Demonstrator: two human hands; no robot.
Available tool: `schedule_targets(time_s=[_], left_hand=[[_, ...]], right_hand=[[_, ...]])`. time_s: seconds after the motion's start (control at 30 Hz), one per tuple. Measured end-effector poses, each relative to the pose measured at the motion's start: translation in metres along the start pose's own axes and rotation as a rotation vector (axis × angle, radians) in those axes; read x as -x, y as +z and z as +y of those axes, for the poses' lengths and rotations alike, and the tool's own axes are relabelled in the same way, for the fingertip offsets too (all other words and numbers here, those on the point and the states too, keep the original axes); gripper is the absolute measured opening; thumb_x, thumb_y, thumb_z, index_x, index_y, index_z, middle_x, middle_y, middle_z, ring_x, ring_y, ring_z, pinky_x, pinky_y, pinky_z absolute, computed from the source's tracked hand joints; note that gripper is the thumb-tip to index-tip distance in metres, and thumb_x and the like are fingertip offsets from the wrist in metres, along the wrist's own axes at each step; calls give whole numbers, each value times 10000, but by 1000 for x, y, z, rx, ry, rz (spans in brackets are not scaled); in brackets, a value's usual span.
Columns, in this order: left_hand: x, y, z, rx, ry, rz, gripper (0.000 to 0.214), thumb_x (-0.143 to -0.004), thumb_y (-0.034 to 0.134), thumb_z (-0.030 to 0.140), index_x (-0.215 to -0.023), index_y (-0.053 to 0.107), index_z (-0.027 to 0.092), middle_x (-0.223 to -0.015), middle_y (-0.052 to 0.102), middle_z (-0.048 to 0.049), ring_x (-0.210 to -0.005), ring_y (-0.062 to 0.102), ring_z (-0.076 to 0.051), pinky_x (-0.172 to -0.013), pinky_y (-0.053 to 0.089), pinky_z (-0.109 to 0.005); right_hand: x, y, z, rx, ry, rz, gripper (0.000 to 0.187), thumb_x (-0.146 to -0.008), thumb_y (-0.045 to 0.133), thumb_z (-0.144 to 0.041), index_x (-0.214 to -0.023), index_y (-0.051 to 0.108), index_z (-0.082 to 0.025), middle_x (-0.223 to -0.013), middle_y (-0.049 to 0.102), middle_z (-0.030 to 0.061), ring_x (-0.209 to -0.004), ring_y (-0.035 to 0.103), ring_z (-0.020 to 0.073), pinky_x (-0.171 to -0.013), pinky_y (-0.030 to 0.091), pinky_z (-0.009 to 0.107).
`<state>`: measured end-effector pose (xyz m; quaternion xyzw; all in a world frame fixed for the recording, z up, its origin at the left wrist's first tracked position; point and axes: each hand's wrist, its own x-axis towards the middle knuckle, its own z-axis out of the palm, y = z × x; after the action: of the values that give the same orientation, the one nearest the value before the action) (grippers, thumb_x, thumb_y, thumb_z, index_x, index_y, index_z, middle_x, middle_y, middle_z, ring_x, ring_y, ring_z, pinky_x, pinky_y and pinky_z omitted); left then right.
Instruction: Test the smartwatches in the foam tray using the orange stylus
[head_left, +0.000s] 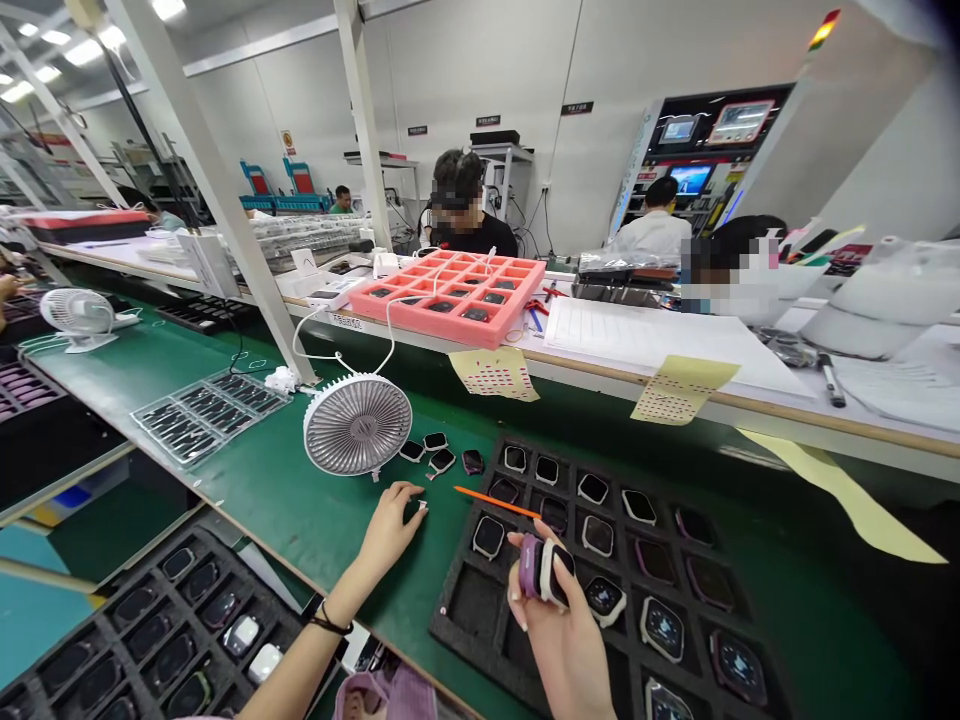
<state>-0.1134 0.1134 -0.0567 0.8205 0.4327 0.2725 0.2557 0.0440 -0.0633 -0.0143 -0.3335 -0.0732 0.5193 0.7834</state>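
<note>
Head view: our right fingers (568,588) pinch a purple-and-white watch body (546,570), thumb on its near side, index and middle wrapped over its face. It is held in the air above the near-left corner of the black foam tray (469,600). Our left fingers (409,497) are curled together, tips pressed down around a small dark piece (415,510) on the green worktop (315,510), just left of the tray; we cannot tell what the piece is.

We judge this to be a handling step, one watch lifted clear for a close look while the other hand steadies a part. Any move from here calls for a firm pinch on the edges, off the glass, and a square line-up with an open tray cell.

Our right hand (562,630) rises from below, palm turned leftward, wrist bent back. Our left hand (390,530) lies palm down, its forearm reaching in from the lower left, a dark band (330,622) at the wrist.

An orange stick (495,499) lies across the tray's far-left edge. Loose watch bodies (436,450) and a small white fan (358,424) sit beyond the tray's left corner.
</note>
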Motion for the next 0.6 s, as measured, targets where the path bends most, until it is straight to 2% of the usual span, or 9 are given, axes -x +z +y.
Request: schedule_targets(time_s=[0.13, 0.3, 0.47, 0.6], left_hand=[[-1, 0, -10, -79, 37, -23, 142, -812, 527, 244, -894, 632, 195, -930, 595, -67, -849, 575, -220, -804, 471, -354], [-7, -6, -6, -50, -65, -97, 105, -773, 531, 259, -759, 599, 181, -798, 591, -49, -725, 576, -190, -702, 458, -305], [-12, -10, -8, 2, -115, -193, 119, -746, 513, 279, -702, 564, 180, -615, 588, -11, -590, 579, -180, -575, 441, -274], [-13, -18, 7, 106, -99, -240, 149, -761, 521, 303, -728, 578, 170, -618, 622, -12, -598, 602, -175, -564, 463, -259]], right_hand=[[0, 1, 1, -14, 24, -20, 325, -851, 548, -375, -1162, 551, -280, -1003, 650, 71, -598, 519, 147, -479, 372, 272], [1, 6, -1, -38, 89, -21, 343, -824, 573, -385, -1144, 573, -262, -970, 661, 79, -563, 496, 140, -455, 349, 256], [-1, 10, -6, -168, 210, -75, 280, -794, 608, -338, -1050, 635, -228, -910, 681, 90, -517, 465, 105, -428, 307, 202], [-2, 10, -7, -234, 281, -121, 247, -774, 629, -316, -991, 668, -204, -878, 695, 99, -498, 475, 101, -408, 288, 184]])
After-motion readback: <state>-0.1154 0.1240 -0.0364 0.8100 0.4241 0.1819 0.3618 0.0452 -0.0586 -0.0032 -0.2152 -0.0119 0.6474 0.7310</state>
